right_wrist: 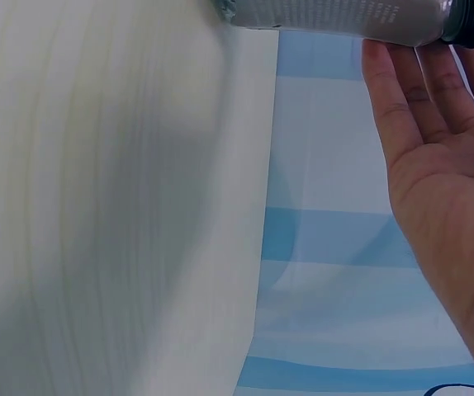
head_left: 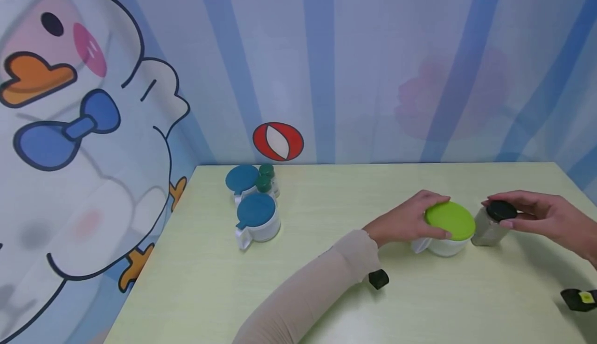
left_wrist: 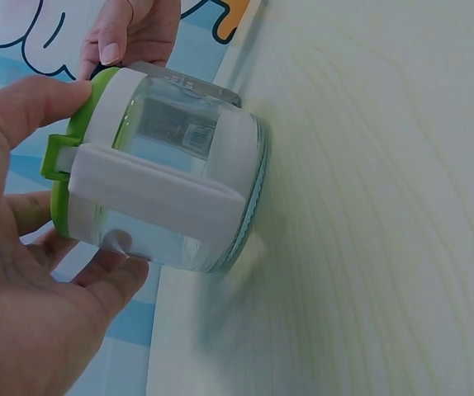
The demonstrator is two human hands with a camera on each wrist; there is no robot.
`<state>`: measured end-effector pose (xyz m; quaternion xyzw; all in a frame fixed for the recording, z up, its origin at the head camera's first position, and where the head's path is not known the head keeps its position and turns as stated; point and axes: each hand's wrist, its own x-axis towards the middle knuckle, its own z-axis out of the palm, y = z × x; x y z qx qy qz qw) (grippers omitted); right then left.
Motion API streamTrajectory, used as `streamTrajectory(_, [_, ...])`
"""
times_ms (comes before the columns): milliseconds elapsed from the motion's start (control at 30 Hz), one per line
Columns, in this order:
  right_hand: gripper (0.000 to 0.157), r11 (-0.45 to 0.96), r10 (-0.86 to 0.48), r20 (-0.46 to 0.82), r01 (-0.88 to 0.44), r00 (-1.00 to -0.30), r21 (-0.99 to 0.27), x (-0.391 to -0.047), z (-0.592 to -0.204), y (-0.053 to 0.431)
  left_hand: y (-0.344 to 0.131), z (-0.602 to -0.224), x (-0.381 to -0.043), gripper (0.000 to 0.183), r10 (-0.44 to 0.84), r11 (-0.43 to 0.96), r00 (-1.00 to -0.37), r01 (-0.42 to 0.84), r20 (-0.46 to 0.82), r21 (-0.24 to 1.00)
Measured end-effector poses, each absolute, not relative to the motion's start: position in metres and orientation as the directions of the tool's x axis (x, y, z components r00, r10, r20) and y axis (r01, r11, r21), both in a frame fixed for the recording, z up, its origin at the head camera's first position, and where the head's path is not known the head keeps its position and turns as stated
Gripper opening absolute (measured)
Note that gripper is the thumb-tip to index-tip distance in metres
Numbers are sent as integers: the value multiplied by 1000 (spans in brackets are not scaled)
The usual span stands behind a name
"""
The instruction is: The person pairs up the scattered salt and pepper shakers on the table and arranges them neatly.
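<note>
My left hand point(head_left: 412, 217) grips a clear-bodied seasoning jar point(head_left: 450, 222) with a green lid, thumb and fingers round the top. In the left wrist view, the white handle of this jar point(left_wrist: 158, 194) faces the camera. Close to its right stands a greyish spice bottle point(head_left: 488, 231) with a black cap. Thumb and fingers of my right hand point(head_left: 545, 214) hold that bottle near its cap. The right wrist view shows only part of the bottle point(right_wrist: 344, 16), at the top edge, with the fingers of the right hand point(right_wrist: 443, 140) against it.
Two blue-lidded jars with handles, one nearer point(head_left: 255, 212) and one behind point(head_left: 241, 179), stand at the table's back left. Two small green-capped bottles point(head_left: 264, 183) are beside them. A printed cloth wall point(head_left: 364, 74) rises behind the pale table point(head_left: 336, 199).
</note>
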<state>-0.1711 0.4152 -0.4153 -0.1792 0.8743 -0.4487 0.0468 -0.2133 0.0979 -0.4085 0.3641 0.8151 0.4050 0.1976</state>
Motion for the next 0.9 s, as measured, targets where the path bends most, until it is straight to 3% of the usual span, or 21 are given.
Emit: streamTrajectory(900, [48,545,-349,97,-286,-932,-788,-171,-417,414,104,-413,-209,78,697,445,-715,370,-56,815])
